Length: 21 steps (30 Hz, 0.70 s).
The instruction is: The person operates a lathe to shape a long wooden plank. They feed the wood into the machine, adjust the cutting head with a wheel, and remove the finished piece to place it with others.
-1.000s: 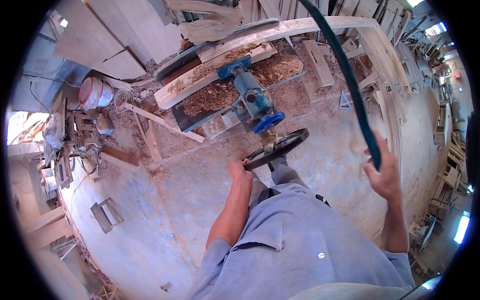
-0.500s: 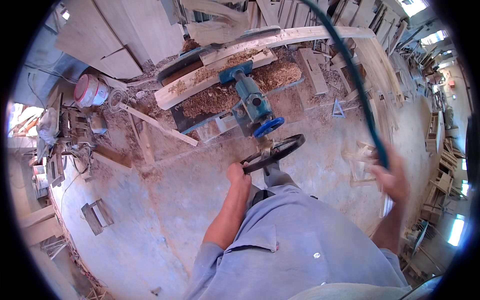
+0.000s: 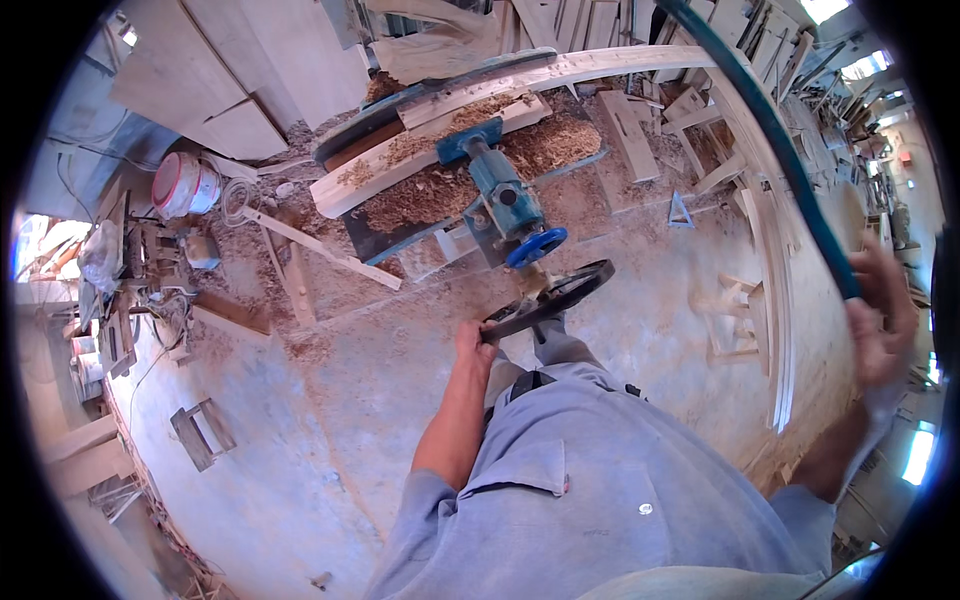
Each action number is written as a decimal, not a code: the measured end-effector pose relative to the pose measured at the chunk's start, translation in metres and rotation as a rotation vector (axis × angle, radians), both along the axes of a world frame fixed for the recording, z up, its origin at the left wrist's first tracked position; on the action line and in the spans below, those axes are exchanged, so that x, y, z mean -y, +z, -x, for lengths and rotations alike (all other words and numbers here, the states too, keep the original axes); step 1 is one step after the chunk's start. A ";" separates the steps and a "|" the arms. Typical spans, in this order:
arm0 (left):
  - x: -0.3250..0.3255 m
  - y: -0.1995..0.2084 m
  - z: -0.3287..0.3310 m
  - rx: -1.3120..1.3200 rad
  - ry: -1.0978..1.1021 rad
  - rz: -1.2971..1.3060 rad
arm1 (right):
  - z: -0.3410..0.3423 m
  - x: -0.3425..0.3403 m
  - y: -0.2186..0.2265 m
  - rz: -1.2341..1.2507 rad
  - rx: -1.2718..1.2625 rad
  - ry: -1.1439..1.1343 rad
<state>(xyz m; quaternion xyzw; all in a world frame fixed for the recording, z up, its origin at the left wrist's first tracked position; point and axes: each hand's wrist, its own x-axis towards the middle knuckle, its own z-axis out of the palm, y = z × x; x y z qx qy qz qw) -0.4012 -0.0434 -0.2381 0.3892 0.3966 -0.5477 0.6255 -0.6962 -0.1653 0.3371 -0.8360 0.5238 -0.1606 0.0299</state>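
Note:
My left hand (image 3: 476,343) is closed round the rim of a large black handwheel (image 3: 567,297), just in front of my waist. Behind it stands a teal clamp body (image 3: 500,190) with a smaller blue handwheel (image 3: 537,247). Its pad bears on a pale timber beam (image 3: 375,178), which lies among wood shavings on the machine table. My right hand (image 3: 882,315), far out at the right, is closed on the lower end of a long teal lever (image 3: 775,125). That lever runs up past the top edge, where its far end is out of view.
A long plank (image 3: 620,60) stretches right from the machine. At the right, more strips (image 3: 778,300) lie beside a small wooden frame (image 3: 735,318). A blue triangle (image 3: 680,211) rests on the floor. At the left are a bucket (image 3: 185,186) and a small wooden stool (image 3: 202,434).
My right hand has swung outward to the right, bringing the lever's lower end with it. My left hand stays on the black handwheel. The timber beam looks unmoved.

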 end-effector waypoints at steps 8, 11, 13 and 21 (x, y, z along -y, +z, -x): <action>0.000 0.002 -0.001 0.010 0.022 0.012 | 0.015 0.006 -0.231 -0.332 0.056 -0.143; 0.004 0.023 -0.001 0.043 0.002 0.045 | 0.006 0.016 -0.331 -0.255 0.032 -0.172; 0.004 0.024 0.000 0.052 0.021 0.050 | -0.002 0.022 -0.342 -0.251 0.040 -0.173; 0.009 0.045 0.008 0.116 0.042 -0.026 | 0.017 0.003 -0.027 -0.149 0.095 -0.022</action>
